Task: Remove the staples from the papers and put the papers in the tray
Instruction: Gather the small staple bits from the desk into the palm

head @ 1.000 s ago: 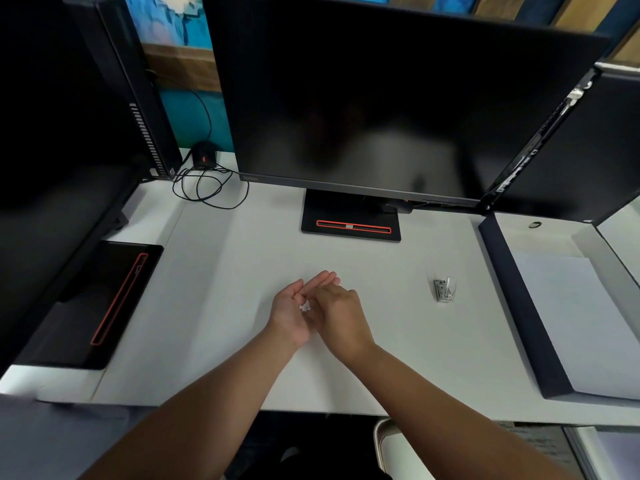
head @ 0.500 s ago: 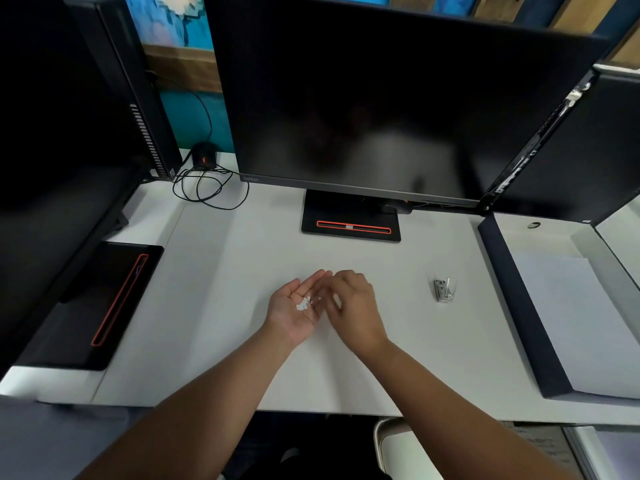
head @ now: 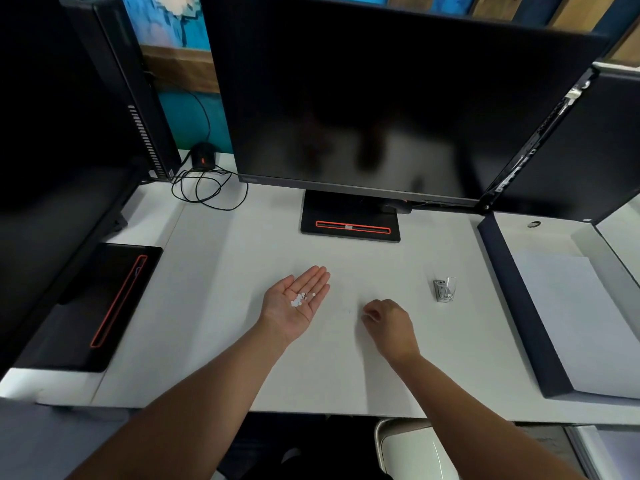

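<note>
Soft, diffuse light gives you a bright matte white desk (head: pixel 242 341) with only faint shadows beside your forearms. The big black monitor screen (head: pixel 381 98) carries hazy pale reflections. Straight edges bow near the corners, and your right hand (head: pixel 388 323) looks slightly blurred.

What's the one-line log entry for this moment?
left hand: palm up, small white bits on it | right hand: fingers curled over white desk | white paper: in dark tray

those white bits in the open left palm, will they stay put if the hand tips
Probably not. The white bits look tiny and flat, likely light, so they may slide off the left hand if it tilts. They lie loose on the palm, fingers straight, so a bump could scatter them.
</note>
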Available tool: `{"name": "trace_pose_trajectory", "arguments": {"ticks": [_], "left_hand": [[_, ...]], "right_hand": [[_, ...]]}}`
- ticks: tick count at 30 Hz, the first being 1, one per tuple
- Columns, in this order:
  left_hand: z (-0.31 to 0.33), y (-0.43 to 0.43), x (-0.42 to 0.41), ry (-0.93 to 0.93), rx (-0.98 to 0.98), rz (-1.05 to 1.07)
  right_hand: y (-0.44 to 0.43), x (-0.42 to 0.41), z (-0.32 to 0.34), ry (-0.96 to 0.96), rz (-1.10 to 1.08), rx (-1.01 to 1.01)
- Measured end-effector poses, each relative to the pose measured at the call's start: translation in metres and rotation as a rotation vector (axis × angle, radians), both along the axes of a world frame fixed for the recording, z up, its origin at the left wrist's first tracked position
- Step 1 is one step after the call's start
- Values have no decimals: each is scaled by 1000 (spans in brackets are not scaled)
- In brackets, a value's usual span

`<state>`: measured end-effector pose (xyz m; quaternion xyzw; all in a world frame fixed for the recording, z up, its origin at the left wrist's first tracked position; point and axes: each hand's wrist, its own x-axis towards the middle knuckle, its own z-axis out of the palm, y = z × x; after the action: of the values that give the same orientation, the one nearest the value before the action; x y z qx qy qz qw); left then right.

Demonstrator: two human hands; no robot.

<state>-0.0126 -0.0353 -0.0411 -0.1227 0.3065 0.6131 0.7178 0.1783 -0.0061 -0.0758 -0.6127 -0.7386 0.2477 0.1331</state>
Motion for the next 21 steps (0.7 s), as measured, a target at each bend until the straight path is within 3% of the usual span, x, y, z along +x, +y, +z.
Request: {"name": "trace_pose_trajectory", "arguments": {"ticks": [10,21], "left_hand": [[-1,1,3,5,2,-4],[-2,4,4,1,1,-5]], "right_hand": [[5,-14,1,76,153,29],[8,-15,0,11,310,85]]}}
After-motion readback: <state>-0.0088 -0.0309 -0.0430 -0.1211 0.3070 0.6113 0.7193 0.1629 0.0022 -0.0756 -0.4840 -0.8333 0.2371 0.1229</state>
